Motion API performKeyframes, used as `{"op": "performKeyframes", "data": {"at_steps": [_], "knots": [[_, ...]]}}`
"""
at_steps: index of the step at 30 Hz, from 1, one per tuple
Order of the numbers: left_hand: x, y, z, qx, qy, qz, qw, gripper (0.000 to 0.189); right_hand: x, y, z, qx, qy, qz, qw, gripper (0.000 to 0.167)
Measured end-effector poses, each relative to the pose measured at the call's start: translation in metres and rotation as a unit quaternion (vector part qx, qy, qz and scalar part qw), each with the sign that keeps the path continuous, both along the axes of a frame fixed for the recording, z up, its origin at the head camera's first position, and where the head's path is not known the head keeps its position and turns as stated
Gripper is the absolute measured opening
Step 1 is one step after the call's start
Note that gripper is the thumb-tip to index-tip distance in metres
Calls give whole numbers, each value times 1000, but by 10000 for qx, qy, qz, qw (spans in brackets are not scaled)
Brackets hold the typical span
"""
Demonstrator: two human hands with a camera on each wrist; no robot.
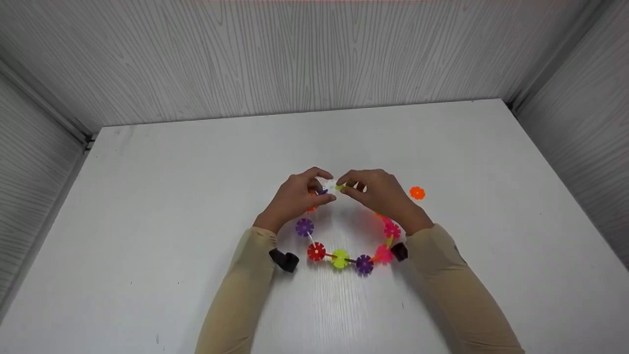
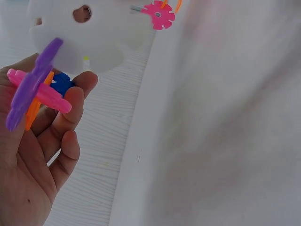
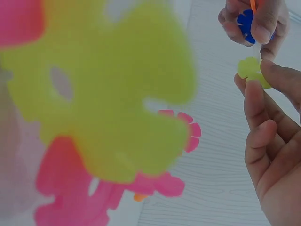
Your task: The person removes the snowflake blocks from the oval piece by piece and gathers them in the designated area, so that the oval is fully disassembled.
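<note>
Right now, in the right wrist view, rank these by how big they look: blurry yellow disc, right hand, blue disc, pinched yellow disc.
1. Blurry yellow disc, very near the camera
2. Right hand
3. Blue disc and pinched yellow disc: similar, both partly covered by fingers, so unranked

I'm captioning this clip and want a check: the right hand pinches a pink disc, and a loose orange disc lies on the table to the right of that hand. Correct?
One thing is off: the right hand pinches a yellow-green disc, not a pink one, as the right wrist view shows. The rest stands.
</note>
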State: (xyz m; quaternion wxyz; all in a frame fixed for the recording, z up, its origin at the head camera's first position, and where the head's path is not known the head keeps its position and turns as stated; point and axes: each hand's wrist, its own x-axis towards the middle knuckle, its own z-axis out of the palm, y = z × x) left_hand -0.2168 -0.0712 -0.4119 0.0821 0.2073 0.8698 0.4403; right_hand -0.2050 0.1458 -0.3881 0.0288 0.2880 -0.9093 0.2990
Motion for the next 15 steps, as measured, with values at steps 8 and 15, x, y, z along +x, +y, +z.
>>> {"op": "performKeyframes", "data": {"at_steps": [8, 15], "knots": [[1, 3, 0, -221, 362, 66, 9991, 41, -1, 2, -5, 130, 929, 21, 9956, 11], [2, 7, 2, -533, 726, 148, 9958, 39, 1, 4, -5, 86, 1131, 7, 9935, 7]]}}
